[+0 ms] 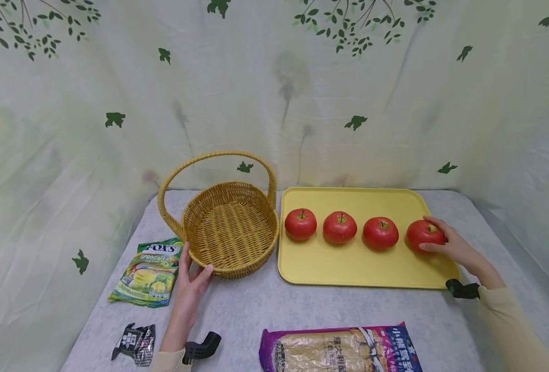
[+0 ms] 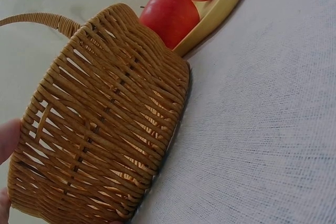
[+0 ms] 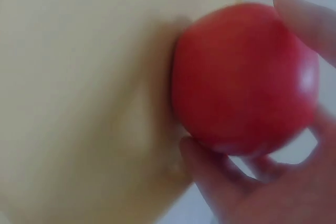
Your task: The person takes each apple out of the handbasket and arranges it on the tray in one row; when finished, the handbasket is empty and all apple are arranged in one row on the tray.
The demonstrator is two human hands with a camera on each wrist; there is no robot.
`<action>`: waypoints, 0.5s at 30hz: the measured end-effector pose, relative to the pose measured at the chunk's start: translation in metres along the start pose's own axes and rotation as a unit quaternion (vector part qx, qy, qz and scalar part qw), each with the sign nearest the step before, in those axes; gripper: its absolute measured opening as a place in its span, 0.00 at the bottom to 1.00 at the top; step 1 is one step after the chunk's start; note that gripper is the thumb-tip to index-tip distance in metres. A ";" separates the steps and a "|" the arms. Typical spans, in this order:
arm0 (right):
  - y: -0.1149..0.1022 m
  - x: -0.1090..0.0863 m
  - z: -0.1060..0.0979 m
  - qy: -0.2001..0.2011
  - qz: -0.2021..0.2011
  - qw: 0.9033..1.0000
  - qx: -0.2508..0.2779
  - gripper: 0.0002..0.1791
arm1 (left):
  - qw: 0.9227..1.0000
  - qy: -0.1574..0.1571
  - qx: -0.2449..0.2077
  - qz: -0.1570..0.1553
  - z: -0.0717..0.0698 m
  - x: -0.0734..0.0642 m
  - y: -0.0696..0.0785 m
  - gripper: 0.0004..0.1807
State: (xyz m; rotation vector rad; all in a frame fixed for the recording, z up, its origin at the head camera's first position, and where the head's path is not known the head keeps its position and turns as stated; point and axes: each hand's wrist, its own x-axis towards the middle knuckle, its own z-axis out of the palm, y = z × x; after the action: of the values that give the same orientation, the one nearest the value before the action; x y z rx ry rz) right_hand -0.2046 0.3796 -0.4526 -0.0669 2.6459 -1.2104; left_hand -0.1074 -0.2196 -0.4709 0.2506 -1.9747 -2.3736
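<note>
A round wicker basket (image 1: 234, 232) with a tall arched handle stands at the left of the table. My left hand (image 1: 189, 295) holds its near left edge, with the thumb by the rim; the left wrist view shows the woven side (image 2: 100, 114) and only bits of the fingers. To the right, a yellow tray (image 1: 330, 268) bears several red apples in a row. My right hand (image 1: 456, 250) grips the rightmost apple (image 1: 417, 235), thumb and fingers on opposite sides. In the right wrist view that apple (image 3: 244, 77) is still at the tray's surface.
Left of the basket lies a green candy bag (image 1: 146, 274), with a small black-and-silver packet (image 1: 135, 343) nearer the front. A long purple-edged noodle package (image 1: 339, 351) lies at the front edge. A printed curtain (image 1: 302, 103) hangs behind the table.
</note>
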 end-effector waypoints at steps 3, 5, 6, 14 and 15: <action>0.006 0.000 -0.003 -0.005 0.003 1.000 0.007 0.53 | 1.000 -0.002 -0.002 0.002 0.000 0.000 0.000 0.45; 0.008 0.000 -0.004 -0.004 0.005 1.000 0.005 0.52 | 1.000 -0.001 -0.002 0.000 0.000 0.001 0.001 0.45; 0.009 0.000 -0.004 -0.002 0.004 1.000 0.004 0.52 | 1.000 0.001 0.000 -0.002 0.000 0.001 0.002 0.45; -0.007 -0.003 -0.002 -0.010 0.012 1.000 -0.006 0.51 | 0.993 0.040 0.112 -0.006 0.007 -0.004 0.017 0.44; -0.010 -0.004 -0.003 -0.006 0.011 1.000 -0.008 0.51 | 0.988 0.051 0.145 0.000 0.009 -0.006 0.021 0.44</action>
State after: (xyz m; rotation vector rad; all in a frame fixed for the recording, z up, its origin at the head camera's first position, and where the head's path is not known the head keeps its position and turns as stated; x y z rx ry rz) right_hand -0.2016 0.3758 -0.4426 -0.0460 2.6400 -1.1775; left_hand -0.1046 -0.2137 -0.4483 0.3733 -2.2642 -2.0204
